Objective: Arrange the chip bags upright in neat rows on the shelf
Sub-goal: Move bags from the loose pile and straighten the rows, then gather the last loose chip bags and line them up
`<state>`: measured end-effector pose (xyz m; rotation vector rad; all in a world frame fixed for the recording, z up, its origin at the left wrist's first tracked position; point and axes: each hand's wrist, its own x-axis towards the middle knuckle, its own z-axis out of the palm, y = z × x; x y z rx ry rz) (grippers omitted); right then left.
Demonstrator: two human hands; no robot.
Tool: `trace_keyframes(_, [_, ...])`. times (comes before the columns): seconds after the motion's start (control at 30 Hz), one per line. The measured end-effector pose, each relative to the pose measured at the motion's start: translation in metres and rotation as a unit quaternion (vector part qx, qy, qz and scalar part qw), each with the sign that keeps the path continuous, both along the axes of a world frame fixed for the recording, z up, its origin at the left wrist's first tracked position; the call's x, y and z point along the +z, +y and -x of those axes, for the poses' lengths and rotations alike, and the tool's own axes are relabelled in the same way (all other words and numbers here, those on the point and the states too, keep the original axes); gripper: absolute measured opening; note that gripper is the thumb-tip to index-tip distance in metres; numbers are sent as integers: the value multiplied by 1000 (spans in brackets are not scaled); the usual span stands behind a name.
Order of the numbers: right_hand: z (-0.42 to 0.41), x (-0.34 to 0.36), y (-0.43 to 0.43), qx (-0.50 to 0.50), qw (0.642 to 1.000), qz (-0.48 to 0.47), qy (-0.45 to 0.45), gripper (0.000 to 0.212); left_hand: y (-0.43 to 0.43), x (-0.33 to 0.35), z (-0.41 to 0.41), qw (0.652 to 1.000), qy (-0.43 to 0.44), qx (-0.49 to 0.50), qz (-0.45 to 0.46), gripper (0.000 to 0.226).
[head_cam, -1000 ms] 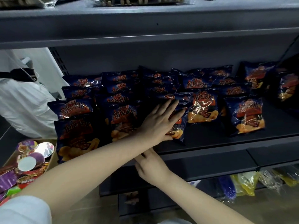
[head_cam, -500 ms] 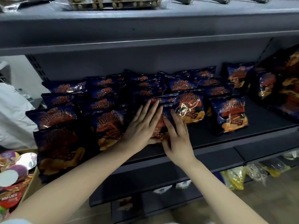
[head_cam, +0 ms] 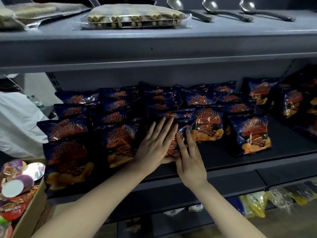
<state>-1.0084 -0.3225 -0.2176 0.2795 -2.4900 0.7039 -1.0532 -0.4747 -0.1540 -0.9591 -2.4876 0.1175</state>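
Sitting far left, a brown cardboard box holds foil-lidded snack cups. Dark blue chip bags with orange Chinese lettering stand in rows on the dark metal shelf. The left hand and right hand press flat, fingers straight, on one front bag.

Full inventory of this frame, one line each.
Chip bags: over a dozen, dark blue with orange print, rows on the middle shelf.
Ladles: three, silver, top shelf, right.
Stick pack: one, clear with tan sticks, top shelf, centre.
Lidded cups: several, purple and silver, cardboard box, lower left.
Plastic bags: several, yellow, below the middle shelf, right.
White fabric: one, far left.
Left hand: one, flat on the front-centre chip bag.
Right hand: one, flat on the same bag.
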Motion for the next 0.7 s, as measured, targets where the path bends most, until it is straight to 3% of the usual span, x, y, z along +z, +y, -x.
trace_keyframes(0.13, [-2, -3, 2, -1, 999, -13, 34, 63, -15, -15, -26, 992, -35, 68, -103, 104])
trace_keyframes(0.3, [-2, -3, 0, -14, 997, -36, 65, 46, -44, -40, -56, 933, -70, 243, -256, 98])
trace_keyframes(0.7, [-1, 1, -2, -11, 999, -35, -5, 54, -71, -52, -34, 933, -128, 214, -260, 90])
